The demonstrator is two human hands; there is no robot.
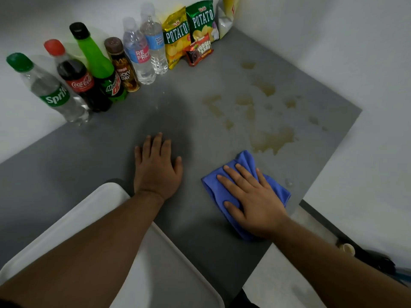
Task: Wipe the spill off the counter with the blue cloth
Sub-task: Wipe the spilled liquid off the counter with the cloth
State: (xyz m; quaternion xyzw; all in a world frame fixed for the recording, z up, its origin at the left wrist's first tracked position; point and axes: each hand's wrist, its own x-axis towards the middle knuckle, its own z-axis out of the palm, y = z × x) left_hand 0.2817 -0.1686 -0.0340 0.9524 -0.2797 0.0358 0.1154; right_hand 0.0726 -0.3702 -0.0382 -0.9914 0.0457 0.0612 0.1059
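A yellowish spill lies in patches across the right half of the grey counter. Its largest puddle sits just beyond the blue cloth. The cloth is bunched on the counter near the front right edge. My right hand lies flat on top of the cloth, fingers spread and pressing down. My left hand rests palm down on the bare counter to the left of the cloth, holding nothing.
Several drink bottles line the back left wall. Chip bags and a snack pack stand in the back corner. A white tray lies at the front under my left forearm. The counter's right edge drops off beside the cloth.
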